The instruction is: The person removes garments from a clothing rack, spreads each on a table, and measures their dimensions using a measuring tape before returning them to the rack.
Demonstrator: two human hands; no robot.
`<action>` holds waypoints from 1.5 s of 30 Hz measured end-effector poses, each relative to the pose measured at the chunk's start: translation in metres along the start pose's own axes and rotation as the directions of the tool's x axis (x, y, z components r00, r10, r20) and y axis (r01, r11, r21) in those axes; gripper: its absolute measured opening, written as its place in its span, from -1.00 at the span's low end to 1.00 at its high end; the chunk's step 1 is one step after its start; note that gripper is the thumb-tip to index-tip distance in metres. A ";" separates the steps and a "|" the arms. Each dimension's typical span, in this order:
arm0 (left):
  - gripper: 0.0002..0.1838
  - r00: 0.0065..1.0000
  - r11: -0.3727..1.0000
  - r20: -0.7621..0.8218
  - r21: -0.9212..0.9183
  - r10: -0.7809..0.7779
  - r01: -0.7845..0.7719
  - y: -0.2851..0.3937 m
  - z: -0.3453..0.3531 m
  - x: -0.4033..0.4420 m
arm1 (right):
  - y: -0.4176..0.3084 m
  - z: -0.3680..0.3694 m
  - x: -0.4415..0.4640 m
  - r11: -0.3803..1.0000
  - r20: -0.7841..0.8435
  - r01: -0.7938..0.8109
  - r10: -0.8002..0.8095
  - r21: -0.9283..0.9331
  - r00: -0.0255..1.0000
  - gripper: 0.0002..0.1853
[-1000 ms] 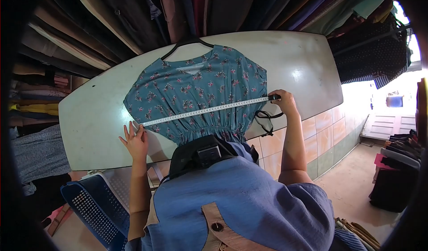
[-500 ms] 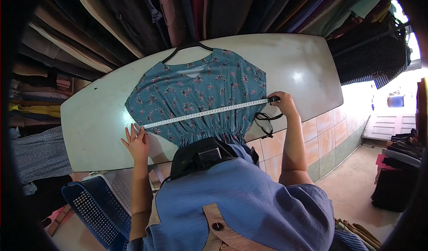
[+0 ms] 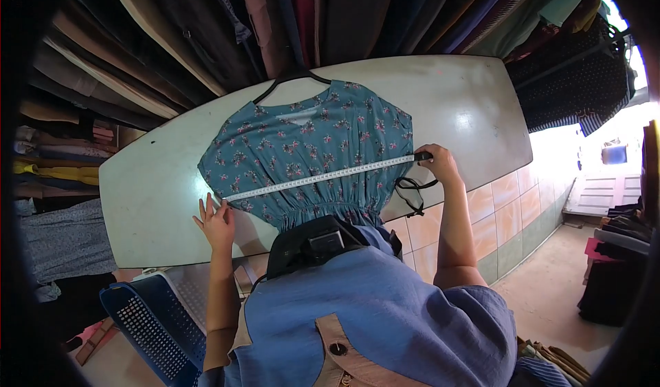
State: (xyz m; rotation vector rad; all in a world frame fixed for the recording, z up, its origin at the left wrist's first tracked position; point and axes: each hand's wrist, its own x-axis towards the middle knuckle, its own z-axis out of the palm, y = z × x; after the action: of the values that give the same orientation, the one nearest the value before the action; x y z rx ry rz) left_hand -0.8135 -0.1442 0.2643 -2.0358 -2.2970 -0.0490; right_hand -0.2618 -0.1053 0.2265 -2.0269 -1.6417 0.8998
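Observation:
A teal floral blouse lies spread on a white table, with a black hanger in its neck. Across its lower chest runs a white tape measure, slanting up to the right. My left hand pinches the tape's end at the blouse's left edge, other fingers spread. At the right edge, my right hand grips the dark tape case, from which a black strap loops down. The blouse's lower part is hidden behind dark gear at my chest.
Hanging clothes line the table's far side. Folded garments are stacked at the left. A blue plastic chair stands at the near left. On the right are a tiled wall and a pile of clothes.
The whole view has shifted slightly. Both hands and the stretched tape measure keep the same places on the blouse.

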 end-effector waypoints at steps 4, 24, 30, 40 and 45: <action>-0.61 0.980 0.972 -0.179 -0.199 0.088 -0.124 0.011 0.002 0.025 | -0.015 0.002 -0.006 0.994 -0.066 0.105 -0.106 -0.008 0.992 -0.67; -0.11 0.966 0.972 0.106 -0.034 0.236 -0.233 0.066 0.028 0.107 | -0.071 0.084 0.027 0.887 -0.082 0.152 -0.129 0.435 0.988 -0.62; -0.12 0.985 0.988 0.101 -0.078 0.143 -0.136 0.007 0.016 0.012 | -0.082 0.091 0.014 0.851 0.020 0.254 -0.296 0.460 0.955 -0.64; -0.28 0.952 0.944 -0.102 -0.134 0.289 -0.301 0.072 -0.005 0.045 | -0.094 0.067 0.072 0.957 -0.030 0.213 -0.211 0.198 0.977 -0.65; -0.63 0.930 0.622 -0.086 -0.720 0.358 -0.307 0.136 -0.005 0.096 | -0.137 0.056 0.074 0.908 -0.213 0.291 -0.233 0.303 0.949 -0.66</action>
State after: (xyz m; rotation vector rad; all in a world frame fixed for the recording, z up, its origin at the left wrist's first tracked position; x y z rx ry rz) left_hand -0.6894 -0.0332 0.2729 -2.8225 -2.0548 -1.0546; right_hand -0.3904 -0.0056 0.2566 -1.5657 -1.5065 0.8143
